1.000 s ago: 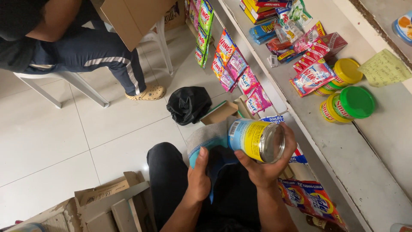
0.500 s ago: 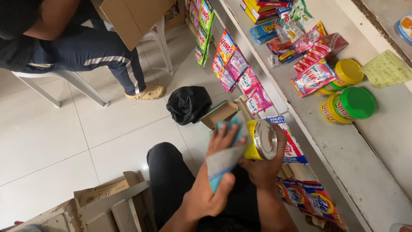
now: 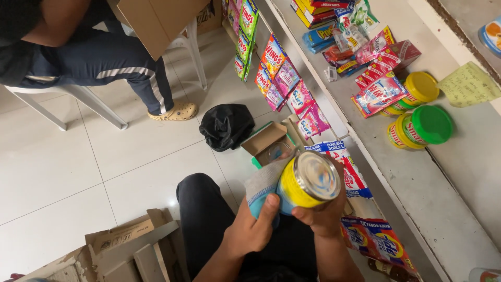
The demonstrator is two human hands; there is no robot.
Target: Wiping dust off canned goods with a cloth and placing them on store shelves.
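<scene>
Over lap | right hand (image 3: 324,215) grasps tin (image 3: 307,183) | left hand (image 3: 254,230) grasps cloth (image 3: 262,189)

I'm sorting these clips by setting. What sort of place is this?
Probably a small shop. Strips of sachets hang off a counter stacked with packets and lidded tubs. The right hand holds a can; the left hand wipes it with a cloth.
</scene>
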